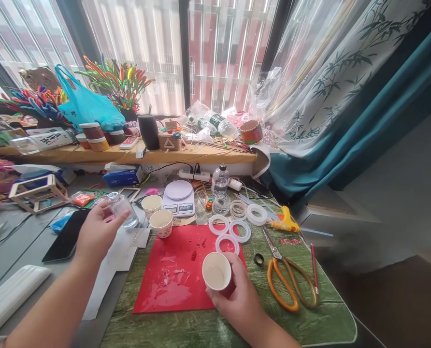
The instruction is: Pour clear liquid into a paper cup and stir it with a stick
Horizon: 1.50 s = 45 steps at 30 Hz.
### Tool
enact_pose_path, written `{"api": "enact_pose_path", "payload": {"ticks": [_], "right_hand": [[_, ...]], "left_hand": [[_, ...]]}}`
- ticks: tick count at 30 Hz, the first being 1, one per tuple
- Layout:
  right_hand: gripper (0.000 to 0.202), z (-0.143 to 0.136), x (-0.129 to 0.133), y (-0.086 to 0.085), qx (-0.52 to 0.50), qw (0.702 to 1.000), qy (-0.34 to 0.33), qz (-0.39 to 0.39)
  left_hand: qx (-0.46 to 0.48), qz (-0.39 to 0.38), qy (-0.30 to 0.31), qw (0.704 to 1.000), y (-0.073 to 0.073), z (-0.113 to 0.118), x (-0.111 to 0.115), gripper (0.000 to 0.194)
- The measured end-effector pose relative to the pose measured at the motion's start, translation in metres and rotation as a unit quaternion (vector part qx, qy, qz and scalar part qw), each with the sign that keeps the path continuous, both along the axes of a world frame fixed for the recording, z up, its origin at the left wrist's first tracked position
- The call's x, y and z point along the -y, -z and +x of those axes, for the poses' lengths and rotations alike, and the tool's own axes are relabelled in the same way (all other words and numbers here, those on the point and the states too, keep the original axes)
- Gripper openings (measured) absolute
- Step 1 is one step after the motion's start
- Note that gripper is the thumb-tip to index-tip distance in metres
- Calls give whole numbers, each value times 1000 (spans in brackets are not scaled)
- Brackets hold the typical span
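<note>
a clear narrow-necked bottle (pixel 126 212) is gripped by the left hand (pixel 98 229) left of centre; a white paper cup (pixel 216 271) is held by the right hand (pixel 241 292) at lower centre; orange-handled metal scissors (pixel 282 291) are seen at lower right.

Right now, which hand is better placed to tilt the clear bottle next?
Probably the left hand: it grips the clear bottle, while the right hand, farther from the bottle, holds a paper cup.
</note>
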State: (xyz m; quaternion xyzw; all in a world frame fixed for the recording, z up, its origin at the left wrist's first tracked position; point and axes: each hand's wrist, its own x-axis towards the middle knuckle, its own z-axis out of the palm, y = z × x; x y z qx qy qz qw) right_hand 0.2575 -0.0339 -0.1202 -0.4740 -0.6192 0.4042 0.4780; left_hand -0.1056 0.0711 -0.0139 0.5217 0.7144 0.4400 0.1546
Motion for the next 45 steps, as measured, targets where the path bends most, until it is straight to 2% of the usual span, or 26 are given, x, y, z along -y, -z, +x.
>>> {"api": "enact_pose_path", "payload": {"ticks": [5, 10, 15, 18, 20, 22, 25, 28, 31, 35, 38, 41, 45], "right_hand": [[66, 0, 1, 7, -12, 1000, 9, 0], [73, 2, -1, 15, -1, 1000, 3, 13], [73, 1, -2, 13, 6, 1000, -2, 12], [72, 0, -2, 10, 10, 1000, -1, 17], [71, 0, -2, 9, 14, 1000, 1, 21], [71, 0, -2, 9, 15, 1000, 1, 22], [71, 0, -1, 11, 13, 1000, 0, 23], [73, 0, 0, 13, 7, 999, 10, 30], [73, 0, 0, 14, -1, 1000, 21, 21], [72, 0, 1, 14, -16, 1000, 21, 8], [73, 1, 3, 8, -21, 999, 24, -5], [75, 8, 1, -12, -23, 999, 35, -19], [78, 29, -20, -56, 16, 1000, 6, -1]], "left_hand": [[24, -9, -27, 999, 17, -1, -20, 65], [24, -16, -30, 999, 17, -4, -21, 67], [-4, 7, -80, 997, 10, 3, -6, 96], [-35, 58, -96, 993, 13, 20, 14, 85], [-44, 61, -40, 996, 22, 34, 25, 74], [-42, 36, 19, 998, 37, 47, 28, 82], [-26, 6, 55, 998, 61, 58, 19, 97], [-19, -15, 74, 997, 75, 60, 6, 96], [-22, -39, 86, 995, 73, 61, -1, 91], [-25, -50, 111, 992, 60, 73, 2, 73], [-24, -43, 143, 988, 49, 88, 10, 59], [-25, -32, 192, 980, 40, 105, 22, 49], [-8, -27, 298, 954, 40, 121, 37, 50]]}}
